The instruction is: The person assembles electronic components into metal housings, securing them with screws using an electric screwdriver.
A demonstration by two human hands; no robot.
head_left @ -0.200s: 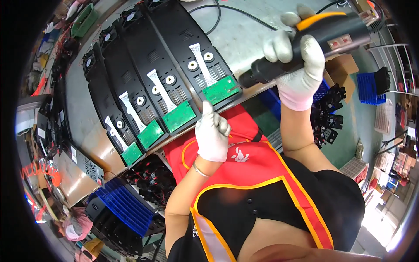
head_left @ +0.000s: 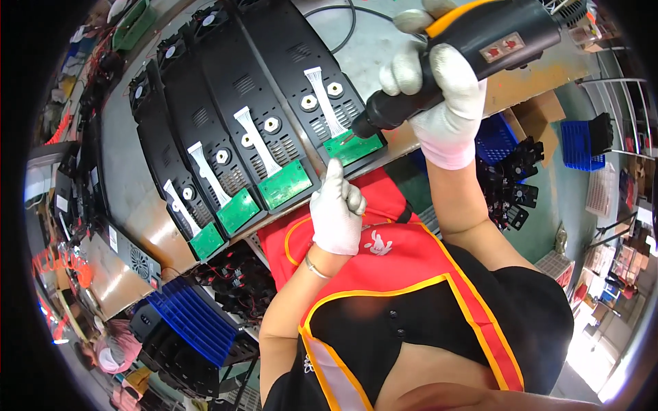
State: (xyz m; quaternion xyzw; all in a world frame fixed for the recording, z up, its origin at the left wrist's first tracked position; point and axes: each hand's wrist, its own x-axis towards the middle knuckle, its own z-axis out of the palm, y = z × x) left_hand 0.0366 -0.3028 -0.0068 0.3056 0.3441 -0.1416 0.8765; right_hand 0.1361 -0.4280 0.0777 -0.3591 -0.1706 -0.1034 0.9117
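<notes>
A black electric screwdriver (head_left: 473,58) with an orange lever is gripped in my gloved right hand (head_left: 449,96). Its bit points down and left onto the rightmost green circuit board (head_left: 360,149); whether it sits in a screw cannot be told. My gloved left hand (head_left: 338,216) is at the front edge of this board, index finger stretched toward it and the other fingers curled in. Anything inside those fingers is hidden. Several black perforated panels (head_left: 274,61) lie side by side, each with a green board at its near end and a white ribbon cable (head_left: 325,103).
The grey workbench (head_left: 377,51) carries a black cable (head_left: 353,20) behind the panels. Below its front edge at left stand blue slatted racks (head_left: 195,322). Blue crates (head_left: 582,144) and black parts (head_left: 517,181) are at right. Another person in a pink cap (head_left: 120,342) is at lower left.
My right hand has brought the screwdriver left, so its bit now reaches over the rightmost board. My left hand has shifted slightly right.
</notes>
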